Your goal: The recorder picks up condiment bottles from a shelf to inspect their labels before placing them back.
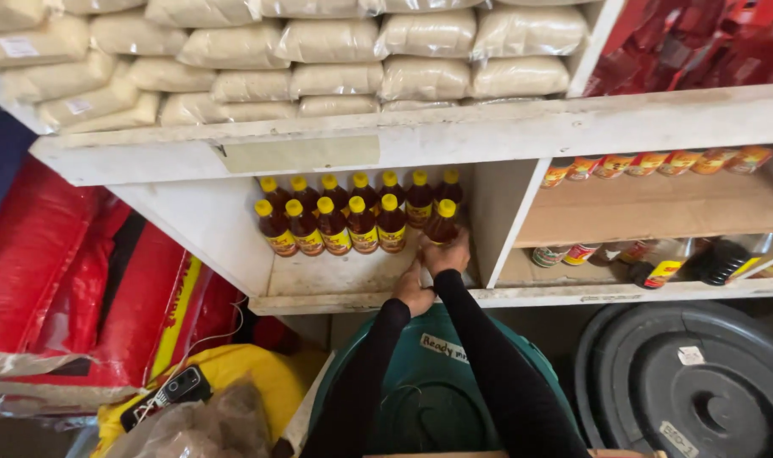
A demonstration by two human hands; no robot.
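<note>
Bottles (352,216) with dark liquid, yellow caps and yellow-red labels stand in two rows at the back of a white wooden shelf (344,276), filling its rear from the left wall toward the right divider. The front part of the shelf board is bare.

Above, the top board carries stacked clear bags (336,42) of pale grain, running across its whole width. To the left of the shelf lean big red sacks (56,263), with a yellow bag (234,365) below them and a black phone (170,394) lying on it. Under the shelf's front edge stands a green bin (429,382) with a small paper label, and to its right a dark grey bin lid (692,382). Right of the divider, two narrower shelves hold a row of small orange-lidded jars (658,161) at the back of the upper board and a few tins and dark bottles (658,267) on the lower one.

Both arms wear black sleeves. The right hand (448,253) wraps closed round the end bottle (442,222) of the front row, at the right, just beside the divider. The left hand (412,293) rests on the shelf board near the front edge, fingers bent down against the wood, gripping nothing.
</note>
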